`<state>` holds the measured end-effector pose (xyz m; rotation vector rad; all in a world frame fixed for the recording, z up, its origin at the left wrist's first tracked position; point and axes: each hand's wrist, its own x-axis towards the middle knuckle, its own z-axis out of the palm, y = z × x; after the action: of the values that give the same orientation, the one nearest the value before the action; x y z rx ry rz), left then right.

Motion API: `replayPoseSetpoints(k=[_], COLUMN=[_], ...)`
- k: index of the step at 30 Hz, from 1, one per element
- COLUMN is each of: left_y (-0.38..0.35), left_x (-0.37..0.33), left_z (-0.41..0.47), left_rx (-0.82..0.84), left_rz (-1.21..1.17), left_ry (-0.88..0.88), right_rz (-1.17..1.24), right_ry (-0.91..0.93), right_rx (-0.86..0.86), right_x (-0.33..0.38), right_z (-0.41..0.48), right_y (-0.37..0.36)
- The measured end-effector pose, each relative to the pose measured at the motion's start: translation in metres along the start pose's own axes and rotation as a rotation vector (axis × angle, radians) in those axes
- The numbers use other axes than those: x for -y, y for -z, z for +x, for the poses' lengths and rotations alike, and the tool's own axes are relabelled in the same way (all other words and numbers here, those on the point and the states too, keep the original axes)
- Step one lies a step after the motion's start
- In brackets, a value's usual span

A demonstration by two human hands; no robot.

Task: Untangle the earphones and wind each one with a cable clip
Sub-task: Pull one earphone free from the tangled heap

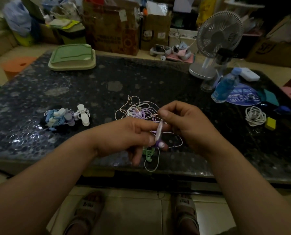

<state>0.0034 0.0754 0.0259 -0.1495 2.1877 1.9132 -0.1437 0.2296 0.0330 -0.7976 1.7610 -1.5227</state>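
A tangle of white, pink and purple earphone cables (138,110) lies on the dark stone table (90,89) just beyond my hands. My left hand (124,138) grips a pale purple cable clip (159,132) together with a purple earbud (160,144) below it. My right hand (188,126) pinches a thin cable near the clip's top end. A green earphone (148,154) hangs under my left hand, with a white cable loop (155,165) dangling over the table's front edge. To the left sits a pile of wound earphones with clips (65,117).
A green tray (71,56) stands at the back left. A white desk fan (216,43), a blue bottle (226,85), a coiled white cable (255,116) and a yellow block (270,123) occupy the right side. Cardboard boxes (110,26) crowd the floor behind.
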Motion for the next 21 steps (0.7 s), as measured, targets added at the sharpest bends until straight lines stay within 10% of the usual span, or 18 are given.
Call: replayPoseSetpoints(k=[5,9,21], left_y=[0.001,0.011,0.0], left_x=[-0.004,0.003,0.017], left_z=[0.002,0.012,0.012], left_rx=[-0.148,-0.452,-0.55], left_rz=[-0.326,-0.404,0.351], left_ry=[-0.134,-0.153,-0.087], right_rz=[0.171,-0.374,-0.758], right_ry=[-0.14,-0.042,0.242], right_rx=[0.049,0.064,-0.076], right_x=[-0.019,-0.03,-0.013], right_z=[0.007,0.0,-0.007], right_y=[-0.006,-0.03,-0.02])
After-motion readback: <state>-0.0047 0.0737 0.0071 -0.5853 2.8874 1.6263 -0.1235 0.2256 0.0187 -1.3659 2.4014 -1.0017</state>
